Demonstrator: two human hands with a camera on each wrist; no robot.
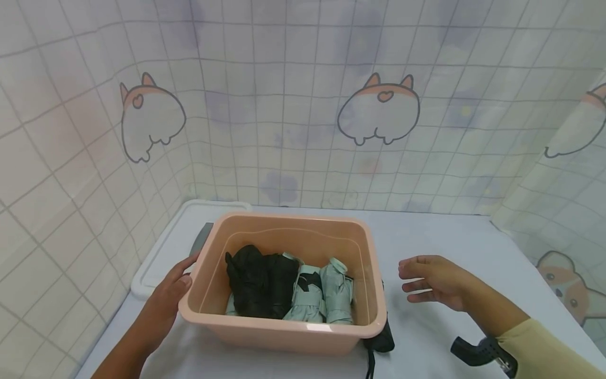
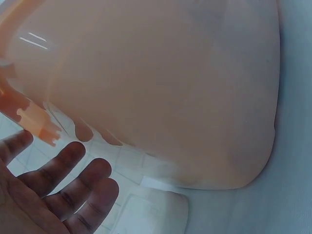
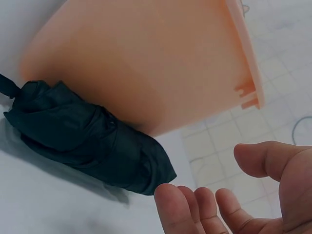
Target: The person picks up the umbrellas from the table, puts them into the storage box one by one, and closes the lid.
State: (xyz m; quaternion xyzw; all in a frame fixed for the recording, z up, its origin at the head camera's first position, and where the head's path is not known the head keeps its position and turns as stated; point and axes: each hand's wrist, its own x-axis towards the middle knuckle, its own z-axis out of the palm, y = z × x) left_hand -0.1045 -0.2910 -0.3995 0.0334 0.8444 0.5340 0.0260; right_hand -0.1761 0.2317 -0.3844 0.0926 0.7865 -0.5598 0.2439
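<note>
A peach plastic tub (image 1: 284, 337) stands on the white table, with folded umbrellas side by side in it. Two are black umbrellas (image 1: 251, 284) on the left; two are pale green umbrellas (image 1: 337, 295) on the right. My left hand (image 1: 165, 302) is at the tub's left rim, fingers extended; in the left wrist view those fingers (image 2: 100, 200) spread beside the wall. To the right of the tub my right hand (image 1: 435, 281) hovers with loosely bent fingers and nothing in them. Against the tub's right side lies another black folded umbrella (image 3: 92, 139), partly hidden in the head view.
A white board or lid (image 1: 158, 268) with a raised edge lies at the left, partly behind the tub. A flat grey object (image 1: 202, 237) rests on it. Grid-patterned sheets (image 1: 293, 105) with cartoon dogs hang around the table. A black mount (image 1: 483, 352) sits on my right wrist.
</note>
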